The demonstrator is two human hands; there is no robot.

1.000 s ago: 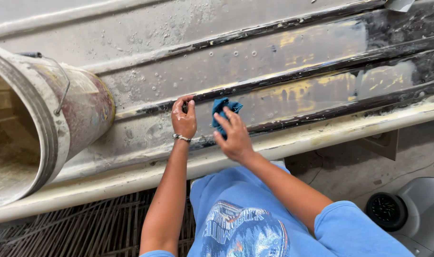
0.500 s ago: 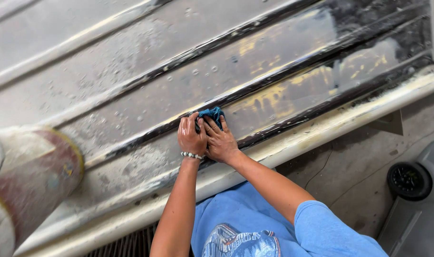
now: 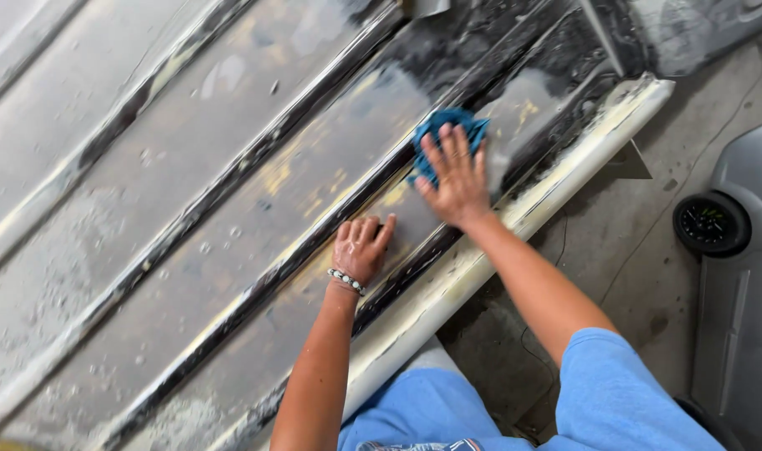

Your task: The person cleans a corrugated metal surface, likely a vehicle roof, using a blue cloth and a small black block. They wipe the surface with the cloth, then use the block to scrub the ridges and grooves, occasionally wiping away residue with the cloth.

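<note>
**Two hands on a worn, ribbed hull, one pressing a blue cloth**

At the far left the big ribbed hull surface [image 3: 147, 209] fills the view, its pale grey panels scuffed and speckled, crossed by dark raised ridges that run diagonally from lower left to upper right. Patches of yellow show through the worn coating near the middle.

Further right, the left hand [image 3: 360, 248] rests palm down on the surface just beside one of the dark ridges. Its fingers lie loosely together and grasp nothing. A beaded bracelet [image 3: 346, 281] circles the wrist.

To the right and higher up, the right hand [image 3: 454, 179] lies flat with its fingers spread apart, pressing down on a crumpled blue cloth [image 3: 435, 138]. The cloth sits on the hull against a dark ridge, its edges showing above and to the left of the fingers; the hand pins it rather than clutching it.

Below both hands runs the pale cream edge rail [image 3: 514, 221] of the hull, chipped and dirty. The person's blue sleeve [image 3: 623, 392] fills the lower right. Beyond the rail lies the stained concrete floor [image 3: 648, 200], and at the far right stands a grey machine [image 3: 744, 276] with a round black part [image 3: 711, 224].
</note>
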